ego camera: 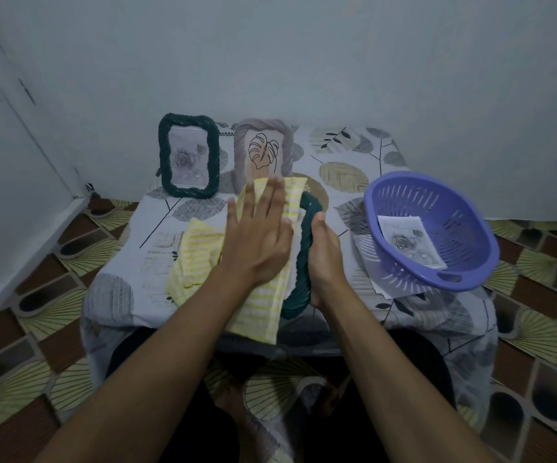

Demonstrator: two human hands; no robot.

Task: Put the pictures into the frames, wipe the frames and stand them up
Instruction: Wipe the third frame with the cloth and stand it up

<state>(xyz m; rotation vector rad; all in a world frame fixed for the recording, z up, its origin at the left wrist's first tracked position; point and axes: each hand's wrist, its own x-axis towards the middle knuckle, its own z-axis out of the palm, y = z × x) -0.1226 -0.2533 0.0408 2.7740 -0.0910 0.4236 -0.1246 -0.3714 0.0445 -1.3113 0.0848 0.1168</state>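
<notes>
Now it's the wiping step: the left hand (pixel 257 235) lies flat, fingers straight, pressing the yellow cloth (pixel 200 259) onto the dark green frame (pixel 293 304) lying on the worktop (pixel 120 262), while the right hand (pixel 324 252) grips its right edge. Beyond, a spare picture (pixel 407 242) sits in the purple basket (pixel 464 228). Next, likely, comes standing it up by the upright green frame (pixel 165 155) and grey frame (pixel 240 152).

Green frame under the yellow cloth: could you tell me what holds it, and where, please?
The right hand grips the green frame by its right edge; the left hand presses the yellow cloth flat on it.
</notes>
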